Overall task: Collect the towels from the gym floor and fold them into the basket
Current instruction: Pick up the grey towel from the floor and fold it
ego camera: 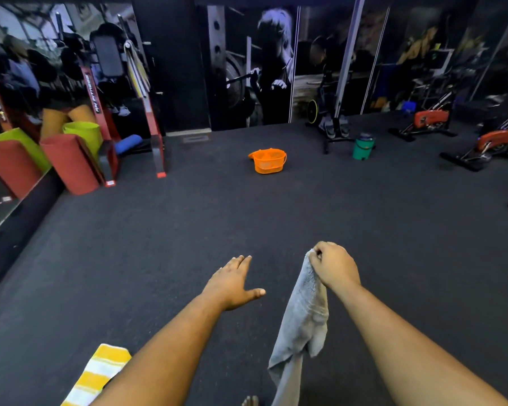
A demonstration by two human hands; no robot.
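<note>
**Grey towel in hand, basket ahead**

While your right hand (333, 266) grips the grey towel (301, 317) by its bunched top, it hangs limp, well short of the orange basket (269, 161). Left hand (232, 284) is flat, holding nothing. Soft, light cloth: pinch two corners to fold. The striped towel (97, 373) lies on the floor farther from the basket.

Left of the green bucket (363, 148), rolled mats (71, 162) lean by a red rack (156, 136); 2 orange exercise bikes (431, 120) stand to its right.
</note>
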